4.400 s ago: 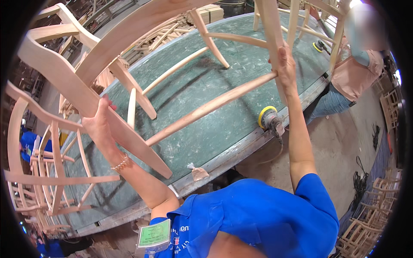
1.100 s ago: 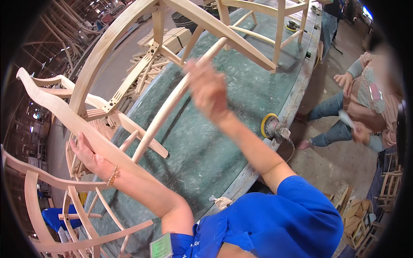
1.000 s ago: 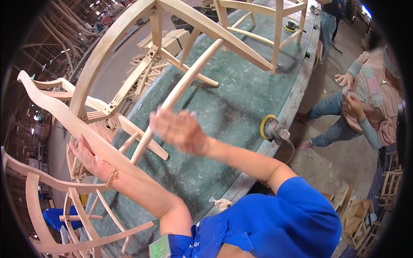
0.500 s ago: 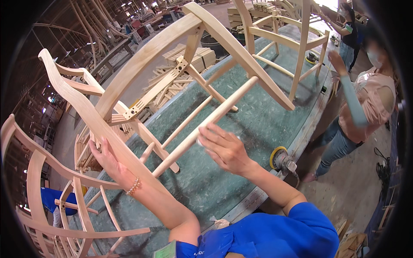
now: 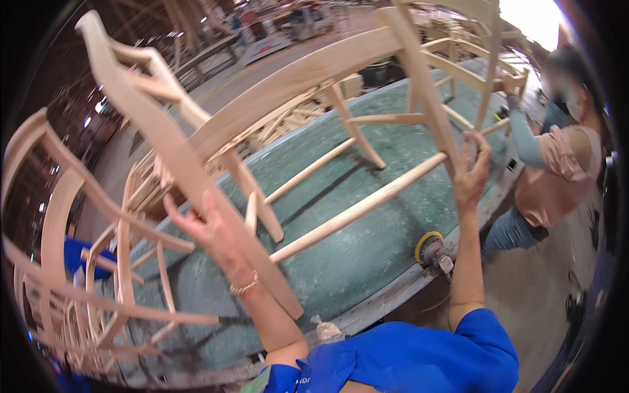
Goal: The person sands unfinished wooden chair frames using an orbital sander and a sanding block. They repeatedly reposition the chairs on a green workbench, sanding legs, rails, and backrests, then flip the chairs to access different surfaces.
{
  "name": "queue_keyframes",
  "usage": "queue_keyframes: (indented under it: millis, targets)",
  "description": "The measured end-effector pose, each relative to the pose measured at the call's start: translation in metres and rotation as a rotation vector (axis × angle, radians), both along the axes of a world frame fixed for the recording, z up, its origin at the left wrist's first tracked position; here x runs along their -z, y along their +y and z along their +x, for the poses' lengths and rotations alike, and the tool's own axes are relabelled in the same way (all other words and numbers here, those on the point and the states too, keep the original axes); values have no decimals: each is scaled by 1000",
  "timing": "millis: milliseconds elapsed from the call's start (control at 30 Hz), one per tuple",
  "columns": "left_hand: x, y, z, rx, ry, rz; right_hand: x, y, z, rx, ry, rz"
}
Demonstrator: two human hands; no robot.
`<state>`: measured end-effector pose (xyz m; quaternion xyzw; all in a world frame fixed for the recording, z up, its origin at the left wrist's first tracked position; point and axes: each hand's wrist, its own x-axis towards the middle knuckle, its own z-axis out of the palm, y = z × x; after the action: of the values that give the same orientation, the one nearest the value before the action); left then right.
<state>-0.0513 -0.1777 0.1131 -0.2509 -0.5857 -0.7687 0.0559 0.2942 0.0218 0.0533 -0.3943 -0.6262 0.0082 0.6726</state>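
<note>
A bare wooden chair frame (image 5: 295,65) stands before me on a green-topped table (image 5: 354,255). My left hand (image 5: 213,229) lies against its broad left leg (image 5: 167,154), thumb and fingers spread. My right hand (image 5: 470,171) is closed at the edge of the right leg (image 5: 429,92), near the end of the round rung (image 5: 357,208) joining both legs. Part of the right hand's grip is hidden by the hand itself.
More chair frames stand at the left (image 5: 62,203) and far right (image 5: 481,72). A sander with a yellow-rimmed disc (image 5: 429,249) rests by the table's near edge. A co-worker in a pink top (image 5: 563,164) stands at the right. Wood pieces are stacked beyond the table.
My right hand has gone from the middle of the rung to the right leg. The chair has shifted and turned in view; my left hand stays at its left leg.
</note>
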Motion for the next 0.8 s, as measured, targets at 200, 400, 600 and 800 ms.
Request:
queue_keyframes:
  millis: [200, 400, 600, 800]
  targets:
    - [17, -14, 3, 22, 98, -46, 42, 24, -1, 114, -88, -188]
    - [51, -36, 0, 450, -303, 449, 50, 21, 5, 130, -34, -136]
    - [87, -40, -23, 518, -472, 547, 58, 23, 10, 150, 0, -173]
    - [79, -41, -7, 535, -504, 510, 62, 25, 11, 205, -21, -70]
